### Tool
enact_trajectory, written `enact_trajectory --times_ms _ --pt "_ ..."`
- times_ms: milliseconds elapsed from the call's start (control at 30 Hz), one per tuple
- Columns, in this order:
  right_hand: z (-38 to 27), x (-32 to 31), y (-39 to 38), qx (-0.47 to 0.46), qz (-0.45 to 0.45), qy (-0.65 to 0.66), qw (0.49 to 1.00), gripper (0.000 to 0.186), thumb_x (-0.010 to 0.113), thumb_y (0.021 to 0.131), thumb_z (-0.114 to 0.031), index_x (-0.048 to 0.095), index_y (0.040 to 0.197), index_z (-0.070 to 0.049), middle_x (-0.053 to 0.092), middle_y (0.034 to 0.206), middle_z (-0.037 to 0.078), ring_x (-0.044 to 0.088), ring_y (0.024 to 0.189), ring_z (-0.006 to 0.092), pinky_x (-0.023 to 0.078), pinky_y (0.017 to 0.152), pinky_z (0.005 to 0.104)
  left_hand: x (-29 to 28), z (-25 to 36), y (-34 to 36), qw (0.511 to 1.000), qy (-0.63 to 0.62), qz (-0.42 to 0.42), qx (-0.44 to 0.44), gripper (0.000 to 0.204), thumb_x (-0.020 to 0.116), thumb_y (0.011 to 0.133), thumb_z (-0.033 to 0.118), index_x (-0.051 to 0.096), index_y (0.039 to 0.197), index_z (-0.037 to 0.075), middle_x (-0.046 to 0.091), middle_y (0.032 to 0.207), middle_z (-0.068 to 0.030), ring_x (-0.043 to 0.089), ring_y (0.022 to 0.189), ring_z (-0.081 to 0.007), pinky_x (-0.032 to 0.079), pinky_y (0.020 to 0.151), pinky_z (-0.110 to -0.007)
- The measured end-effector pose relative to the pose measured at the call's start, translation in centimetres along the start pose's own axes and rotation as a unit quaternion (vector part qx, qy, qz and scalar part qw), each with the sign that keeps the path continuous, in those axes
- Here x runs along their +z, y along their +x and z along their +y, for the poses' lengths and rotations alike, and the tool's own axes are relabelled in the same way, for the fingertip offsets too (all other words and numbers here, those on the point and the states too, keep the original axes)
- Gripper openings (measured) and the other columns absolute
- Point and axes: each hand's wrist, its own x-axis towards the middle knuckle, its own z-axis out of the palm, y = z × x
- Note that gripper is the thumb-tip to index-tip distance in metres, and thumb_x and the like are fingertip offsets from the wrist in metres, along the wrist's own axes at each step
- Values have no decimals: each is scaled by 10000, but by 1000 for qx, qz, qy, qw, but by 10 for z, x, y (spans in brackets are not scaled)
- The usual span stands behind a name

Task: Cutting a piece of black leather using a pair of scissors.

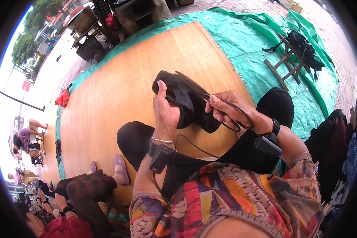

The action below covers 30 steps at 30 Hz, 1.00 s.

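Observation:
In the middle of the head view, my left hand (pixel 165 111) is closed on the left side of a glossy black, limp bundle (pixel 186 95). Its thumb points up along the bundle's edge, and the other fingers are mostly hidden behind it. The bundle looks like hair or soft dark material; I cannot tell which. A pair of long scissors (pixel 196 88) with big looped handles is gripped in my right hand (pixel 231 106). The blades point up and left along the bundle's upper right side, nearly together. The bundle's lower end hangs down above my lap.
A large tan board (pixel 107 87) lies on green tarp (pixel 234 29). At right stands a wooden folding stool (pixel 287 63) with a black bag (pixel 305 47). People sit close by at lower left, one with purple shoes (pixel 121 168). A red bag (pixel 62 97) lies farther left.

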Motion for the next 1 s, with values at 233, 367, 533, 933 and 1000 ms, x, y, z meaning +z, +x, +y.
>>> enact_trajectory --times_ms 233,367,533,933,1000 --pt "6 4 5 73 -6 -43 996 549 398 933 -504 572 866 13 479 584 -16 402 494 26 324 462 176 1 -9 -2 997 71 26 13 321 522 925 299 565 1053 7 621 1048 -86 587 977 -229 451 895 -370" --pt "3 3 0 -25 25 0 999 520 393 938 -493 574 887 -8 475 608 -28 389 498 16 316 458 174 -3 -3 2 1000 25 13 1 318 521 926 296 565 1067 14 617 1058 -93 580 993 -239 447 907 -386" --pt "-8 -3 -6 -50 56 38 996 502 404 934 -495 571 905 -22 469 627 -38 381 511 11 308 466 167 1 0 0 1000 15 9 3 316 521 925 295 567 1078 22 614 1071 -98 573 1008 -247 442 918 -404" --pt "5 4 2 -37 28 -32 998 538 384 930 -520 573 895 -17 476 608 -31 396 503 21 319 460 178 0 0 0 1000 6 12 -6 303 544 915 278 570 1071 20 620 1057 -90 576 998 -240 444 910 -394" --pt "-7 2 -5 -71 53 2 996 521 391 932 -509 570 904 -20 471 612 -34 391 504 19 312 463 175 -2 2 0 1000 -1 3 -6 302 543 916 271 565 1080 19 611 1077 -93 569 1013 -242 441 919 -399"
